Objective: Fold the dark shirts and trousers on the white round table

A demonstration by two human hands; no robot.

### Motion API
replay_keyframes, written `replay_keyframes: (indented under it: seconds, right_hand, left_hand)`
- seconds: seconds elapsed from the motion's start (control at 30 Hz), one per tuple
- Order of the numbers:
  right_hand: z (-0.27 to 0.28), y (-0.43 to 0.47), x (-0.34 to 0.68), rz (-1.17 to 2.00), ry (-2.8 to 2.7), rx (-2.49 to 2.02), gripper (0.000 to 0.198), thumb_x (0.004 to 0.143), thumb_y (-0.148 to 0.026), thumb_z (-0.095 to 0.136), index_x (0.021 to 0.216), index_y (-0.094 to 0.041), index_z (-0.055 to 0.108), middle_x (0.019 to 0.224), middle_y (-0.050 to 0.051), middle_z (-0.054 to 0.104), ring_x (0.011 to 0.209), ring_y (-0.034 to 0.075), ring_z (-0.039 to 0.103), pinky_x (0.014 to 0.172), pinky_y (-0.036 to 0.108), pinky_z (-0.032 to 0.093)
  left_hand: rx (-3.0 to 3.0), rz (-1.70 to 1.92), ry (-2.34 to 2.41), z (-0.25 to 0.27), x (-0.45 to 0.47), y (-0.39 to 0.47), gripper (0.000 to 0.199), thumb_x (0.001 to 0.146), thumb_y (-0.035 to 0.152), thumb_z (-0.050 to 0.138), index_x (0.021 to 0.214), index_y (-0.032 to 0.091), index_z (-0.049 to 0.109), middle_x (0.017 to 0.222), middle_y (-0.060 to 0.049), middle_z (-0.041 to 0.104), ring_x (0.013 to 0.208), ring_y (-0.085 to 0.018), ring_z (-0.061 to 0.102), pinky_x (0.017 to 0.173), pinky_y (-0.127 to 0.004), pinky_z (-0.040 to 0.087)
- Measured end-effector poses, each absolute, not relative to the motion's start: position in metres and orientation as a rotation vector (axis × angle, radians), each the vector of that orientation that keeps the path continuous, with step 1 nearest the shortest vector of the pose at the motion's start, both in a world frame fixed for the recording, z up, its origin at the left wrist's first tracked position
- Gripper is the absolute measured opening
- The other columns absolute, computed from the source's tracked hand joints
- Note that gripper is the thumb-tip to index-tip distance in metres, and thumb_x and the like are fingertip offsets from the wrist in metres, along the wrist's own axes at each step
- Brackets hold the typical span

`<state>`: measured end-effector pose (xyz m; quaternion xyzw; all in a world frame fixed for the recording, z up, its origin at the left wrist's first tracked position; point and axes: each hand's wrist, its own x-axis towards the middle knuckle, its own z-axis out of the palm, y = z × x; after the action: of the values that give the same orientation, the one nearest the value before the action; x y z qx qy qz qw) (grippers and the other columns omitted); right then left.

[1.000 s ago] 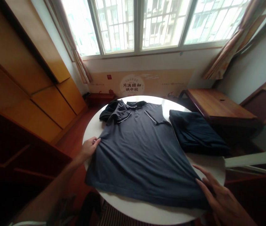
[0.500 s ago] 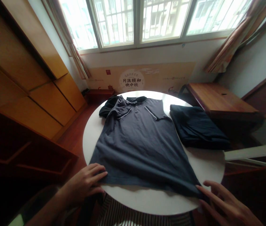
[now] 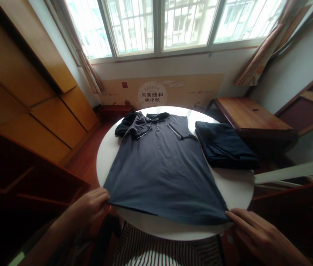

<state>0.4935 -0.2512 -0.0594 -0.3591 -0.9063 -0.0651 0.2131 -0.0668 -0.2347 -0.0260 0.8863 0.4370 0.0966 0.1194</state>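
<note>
A dark grey polo shirt (image 3: 159, 166) lies front up across a round white table (image 3: 239, 188), its collar at the far side and its hem towards me. Both short sleeves, edged in white, are folded in over the chest. My left hand (image 3: 94, 203) pinches the left corner of the hem, just past the table's edge. At the right corner of the hem, my right hand (image 3: 256, 229) grips the cloth between thumb and fingers. The hem is stretched fairly straight between them.
Folded dark navy cloth (image 3: 225, 144) is stacked on the table's right side. A black bundle of cloth (image 3: 124, 125) sits at the far left, partly behind the shirt. A wooden side table (image 3: 253, 112) stands beyond, with a wooden cabinet (image 3: 48, 114) to the left.
My left hand has closed on the hem's left corner and moved outward. My right hand has also closed on its corner. The hem is now pulled straighter and the shirt looks smoother.
</note>
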Motion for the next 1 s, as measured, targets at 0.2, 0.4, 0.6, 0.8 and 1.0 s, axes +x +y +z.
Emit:
replay_keyframes:
  seconds: [0.2,0.4,0.6,0.8,1.0]
  right_hand:
    - [-0.056,-0.266,0.492,0.199,-2.548,-1.232,0.031,0.084,-0.020,0.057,0.110,-0.028,0.071,0.095,0.006,0.074,0.076,0.019,0.072,0.067,0.025,0.059]
    - [-0.022,-0.226,0.477,0.295,-2.515,-1.206,0.032,0.087,-0.041,0.066,0.117,-0.029,0.071,0.099,0.006,0.075,0.082,0.020,0.072,0.070,0.027,0.057]
    - [0.004,-0.090,0.368,0.364,-2.590,-1.090,0.028,0.098,-0.037,0.051,0.098,-0.017,0.071,0.084,0.006,0.066,0.072,0.016,0.063,0.069,0.027,0.048]
    - [-0.020,-0.020,0.243,0.300,-2.763,-1.010,0.024,0.094,-0.032,0.056,0.113,-0.019,0.066,0.113,0.011,0.062,0.102,0.023,0.061,0.083,0.030,0.048]
    - [-0.042,0.022,0.200,0.399,-2.421,-1.432,0.050,0.101,-0.042,0.039,0.143,-0.014,0.042,0.121,0.018,0.058,0.110,0.027,0.059,0.090,0.036,0.046]
  left_hand:
    - [2.502,0.186,1.260,-0.015,-0.072,-0.236,0.022,0.069,0.004,0.045,0.074,0.022,0.057,0.075,-0.002,0.062,0.071,-0.018,0.059,0.066,-0.027,0.045]
    - [2.385,0.428,1.369,-0.007,-0.071,-0.176,0.023,0.074,0.009,0.044,0.069,0.021,0.062,0.069,-0.001,0.064,0.066,-0.015,0.060,0.064,-0.025,0.046]
    - [2.164,0.846,1.650,0.017,-0.025,0.006,0.024,0.081,0.019,0.049,0.090,0.016,0.071,0.088,-0.005,0.074,0.078,-0.017,0.067,0.075,-0.025,0.052]
    - [1.912,0.735,2.045,0.030,0.031,0.154,0.031,0.091,0.023,0.052,0.113,0.009,0.069,0.116,-0.016,0.071,0.109,-0.023,0.066,0.095,-0.026,0.047]
    - [1.712,0.622,2.271,0.022,0.038,0.205,0.060,0.072,0.048,0.078,0.109,0.001,0.066,0.122,-0.033,0.061,0.121,-0.042,0.057,0.097,-0.044,0.047]
